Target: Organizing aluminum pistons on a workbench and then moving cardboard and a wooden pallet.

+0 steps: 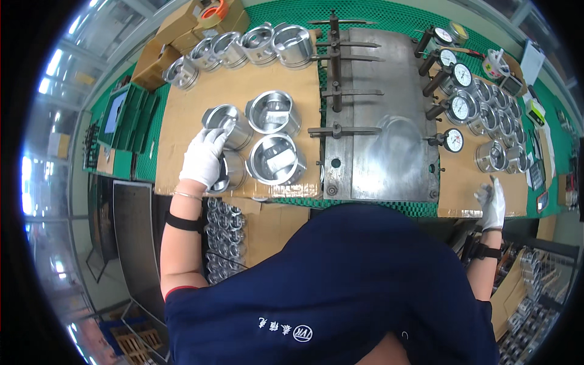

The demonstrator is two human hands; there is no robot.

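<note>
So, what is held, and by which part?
The left hand touches a piston at its near side; a hold is uncertain. The right hand appears empty.

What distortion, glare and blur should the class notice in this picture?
Head view: the green bench curves along its far edge; head view: bright spots flare at far left; head view: a pale smear overlies the steel plate, cause unclear.

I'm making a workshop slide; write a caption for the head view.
Gloved left hand at metal pistons on cardboard, gloved right hand near more pistons, steel plate and dial gauges between them.
</note>
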